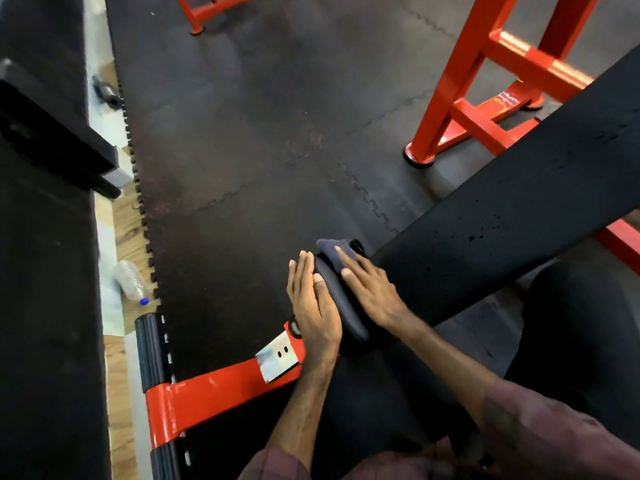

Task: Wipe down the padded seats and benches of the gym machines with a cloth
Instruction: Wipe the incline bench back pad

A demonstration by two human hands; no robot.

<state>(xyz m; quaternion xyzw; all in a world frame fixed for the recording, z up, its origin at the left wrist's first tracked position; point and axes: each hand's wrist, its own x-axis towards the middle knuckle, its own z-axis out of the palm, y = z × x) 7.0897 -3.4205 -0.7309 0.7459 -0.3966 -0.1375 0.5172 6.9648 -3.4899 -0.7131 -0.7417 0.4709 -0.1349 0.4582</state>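
Here the right hand (372, 292) presses the cloth (337, 252) flat-fingered on the seat pad (341, 306), no closed grip.

Bare hands (317, 306) and forearms emerge from dull maroon sleeves (540, 420), above black trousers (581, 341).

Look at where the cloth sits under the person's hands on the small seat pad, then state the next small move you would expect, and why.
Probably the right hand draws the dark cloth back along the small seat pad toward the person. The cloth sits bunched at the pad's far end under straight fingers, the left hand lies flat against the pad's side, and most of the pad's top lies nearer than the cloth.
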